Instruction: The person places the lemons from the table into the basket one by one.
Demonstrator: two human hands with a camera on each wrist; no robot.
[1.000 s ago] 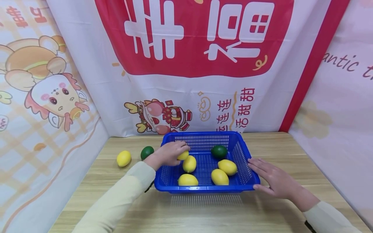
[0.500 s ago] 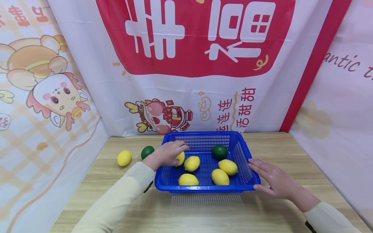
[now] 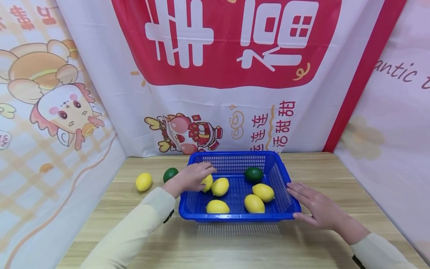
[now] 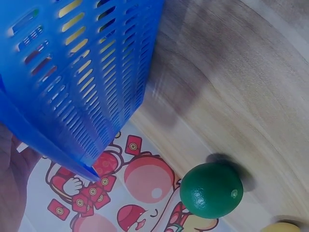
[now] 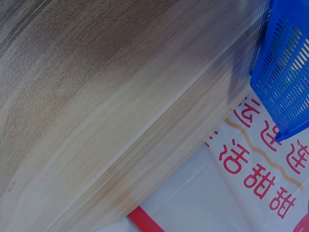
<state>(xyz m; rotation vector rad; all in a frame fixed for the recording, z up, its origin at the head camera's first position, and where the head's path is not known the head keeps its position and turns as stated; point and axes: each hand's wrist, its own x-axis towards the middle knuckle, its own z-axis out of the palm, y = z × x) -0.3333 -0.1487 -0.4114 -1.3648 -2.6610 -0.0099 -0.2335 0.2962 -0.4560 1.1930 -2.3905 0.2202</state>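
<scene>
In the head view my left hand reaches over the left rim of a blue plastic basket, fingers loosely extended above a lemon, thumb beside it. Another lemon lies against that one, and a third lemon sits near the front wall. Two lemons touch on the right side, the front lemon and the rear lemon. Behind them is a dark green lime. My right hand rests on the basket's right rim with straight fingers.
Left of the basket on the wooden table are a lemon and a green lime, partly behind my left hand. The left wrist view shows that lime near the basket wall. Printed cloth hangs behind.
My left hand has let go of its lemon, which now lies lower in the basket, and drawn slightly left with fingers spread. The neighbouring lemon has turned. My right hand stays put.
</scene>
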